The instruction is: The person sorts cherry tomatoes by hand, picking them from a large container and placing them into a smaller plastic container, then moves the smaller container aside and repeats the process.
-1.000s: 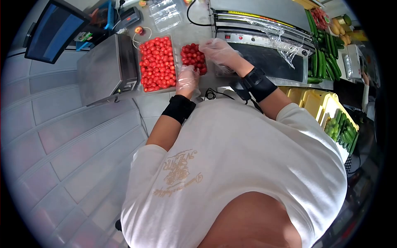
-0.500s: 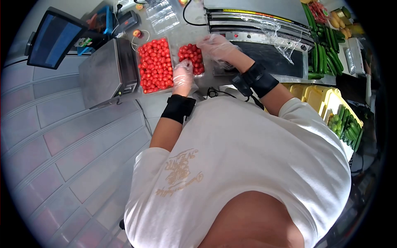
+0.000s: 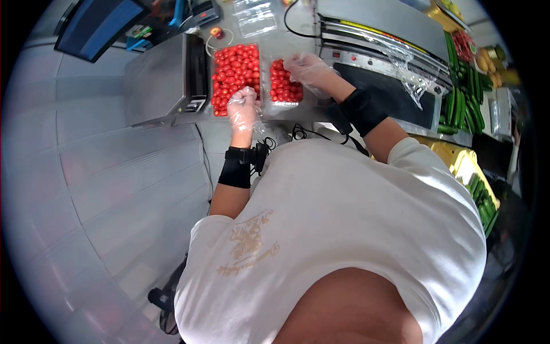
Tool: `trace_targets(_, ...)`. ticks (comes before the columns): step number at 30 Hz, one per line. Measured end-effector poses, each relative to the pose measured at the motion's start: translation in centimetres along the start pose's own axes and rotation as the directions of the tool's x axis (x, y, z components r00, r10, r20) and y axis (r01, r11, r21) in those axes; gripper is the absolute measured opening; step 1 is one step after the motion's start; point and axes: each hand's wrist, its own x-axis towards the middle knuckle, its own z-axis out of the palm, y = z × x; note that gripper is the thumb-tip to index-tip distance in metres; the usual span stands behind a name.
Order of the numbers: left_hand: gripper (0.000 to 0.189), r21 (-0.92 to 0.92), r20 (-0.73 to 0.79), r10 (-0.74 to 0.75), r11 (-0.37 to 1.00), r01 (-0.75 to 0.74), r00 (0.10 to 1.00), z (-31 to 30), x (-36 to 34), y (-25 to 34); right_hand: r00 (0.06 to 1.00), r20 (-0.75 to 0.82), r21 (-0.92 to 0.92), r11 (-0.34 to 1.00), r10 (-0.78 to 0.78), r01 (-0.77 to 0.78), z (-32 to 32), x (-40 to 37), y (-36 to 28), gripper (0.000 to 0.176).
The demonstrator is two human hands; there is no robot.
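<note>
My left hand (image 3: 243, 108), in a clear plastic glove, is over the near right part of a large clear tray (image 3: 260, 54) of red cherry tomatoes (image 3: 235, 66). Its fingers are curled closed, hiding what they may hold. A smaller clear tray (image 3: 286, 104) beside it on the right is heaped with darker cherry tomatoes (image 3: 285, 87). At its upper right corner, my gloved right hand (image 3: 311, 71) has bent fingers with the tips over the tomatoes. I cannot make out what is between those fingertips.
A wrapping machine (image 3: 378, 54) with loose film (image 3: 421, 89) stands right of the trays. Left is a metal box-like unit (image 3: 154, 80), with a monitor (image 3: 97, 26) beyond. Empty clear trays (image 3: 255, 17) lie at the back. Cucumbers (image 3: 461, 109) and a yellow crate (image 3: 452, 155) are at the right.
My left hand has moved from the smaller tray's left edge to over the large tray. My right hand stays at the smaller tray's corner. The whole view has shifted.
</note>
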Motion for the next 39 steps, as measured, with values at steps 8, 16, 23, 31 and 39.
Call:
trace_targets(8,0.008,-0.003,-0.067,0.084,0.996,-0.085,0.994,-4.5,-0.2,-2.3,0.999,0.012,-0.408,0.912,0.052,-0.043,6.2,5.1,-3.8,0.031)
trace_targets(16,0.018,0.221,-0.102,0.149,0.967,-0.124,0.984,-8.3,-0.5,-2.3,0.932,0.234,-0.484,0.798,-0.277,0.359,8.5,16.6,-2.8,0.035)
trace_targets(23,0.015,0.639,-0.047,0.579,0.644,-0.421,0.814,-10.0,-0.7,1.1,0.99,0.131,-0.796,0.589,-0.061,0.142,11.0,15.4,-8.5,0.047)
trace_targets(31,0.019,0.741,-0.017,0.72,0.475,-0.475,0.694,-8.7,4.3,2.8,0.896,0.435,-0.814,0.387,-0.09,0.434,10.9,18.9,-6.8,0.055)
trace_targets(39,0.043,0.899,-0.003,0.488,0.383,-0.211,0.873,-6.6,8.9,2.3,0.851,0.493,-0.771,0.362,-0.182,0.524,11.2,17.9,-8.0,0.051)
